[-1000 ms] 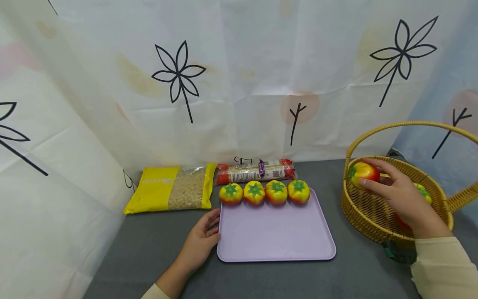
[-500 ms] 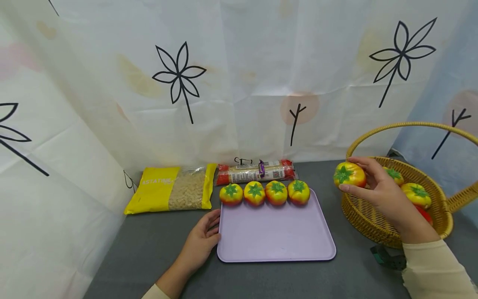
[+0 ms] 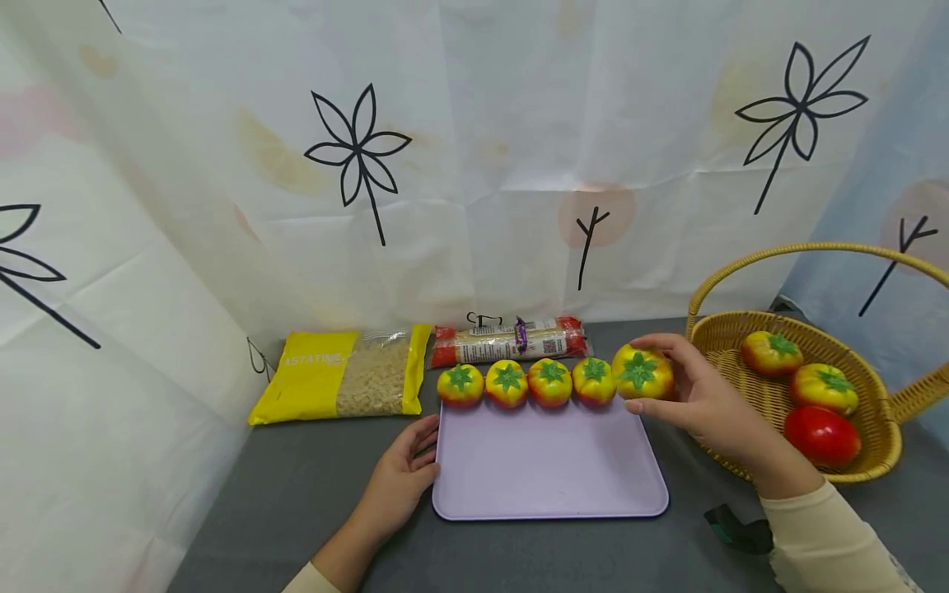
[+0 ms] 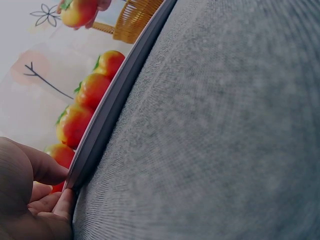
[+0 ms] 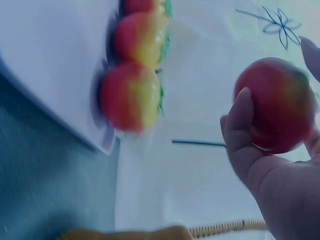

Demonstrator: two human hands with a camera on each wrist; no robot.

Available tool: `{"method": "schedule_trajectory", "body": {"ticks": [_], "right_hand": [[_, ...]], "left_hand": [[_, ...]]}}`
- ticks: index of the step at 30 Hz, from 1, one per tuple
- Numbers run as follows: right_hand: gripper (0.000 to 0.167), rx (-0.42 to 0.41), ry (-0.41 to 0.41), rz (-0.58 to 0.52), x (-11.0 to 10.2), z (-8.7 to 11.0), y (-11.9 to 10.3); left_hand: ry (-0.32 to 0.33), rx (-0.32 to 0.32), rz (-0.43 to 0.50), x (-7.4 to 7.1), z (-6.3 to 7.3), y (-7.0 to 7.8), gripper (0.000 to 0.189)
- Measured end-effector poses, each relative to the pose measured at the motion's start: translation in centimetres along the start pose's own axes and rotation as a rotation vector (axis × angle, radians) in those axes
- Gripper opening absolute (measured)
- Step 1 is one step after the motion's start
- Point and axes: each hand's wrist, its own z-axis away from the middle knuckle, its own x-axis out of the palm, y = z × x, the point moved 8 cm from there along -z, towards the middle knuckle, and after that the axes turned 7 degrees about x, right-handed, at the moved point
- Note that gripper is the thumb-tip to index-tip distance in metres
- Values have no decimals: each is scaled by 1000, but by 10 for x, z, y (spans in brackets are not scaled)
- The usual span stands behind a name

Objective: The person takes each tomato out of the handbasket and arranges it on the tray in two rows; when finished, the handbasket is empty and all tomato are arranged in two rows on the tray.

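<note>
My right hand (image 3: 708,403) holds a yellow-red tomato (image 3: 642,372) with a green star-shaped top, fingers and thumb curled round it. This tomato (image 5: 275,105) is over the back right corner of the lilac tray (image 3: 550,469), just right of the row. Several like tomatoes stand side by side along the tray's back edge, the rightmost tomato (image 3: 593,381) nearest the held one. My left hand (image 3: 396,473) rests at the tray's left edge, thumb and fingertips against the rim (image 4: 92,145), fingers loosely bent.
A wicker basket (image 3: 730,362) with a tall handle stands at the right, holding a red tomato (image 3: 821,436) and two yellow-red ones. Behind the tray lie a yellow bag (image 3: 319,375) and a red-ended noodle packet (image 3: 511,340), before a patterned cloth.
My right hand has carried the tomato leftward out of the basket to the tray's back right corner. The basket's remaining tomatoes have come into view. My left hand stays put.
</note>
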Motion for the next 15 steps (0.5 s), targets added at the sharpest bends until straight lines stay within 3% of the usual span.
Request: {"method": "schedule_trajectory", "body": {"ticks": [7,15], "right_hand": [[79,36,-56,-13,33,-6,3],[71,67,-81,117,63,-15,11]], "left_hand": [[-1,-3,2,0,0,0,66],[-3,-5,7,0,0,0,66]]}}
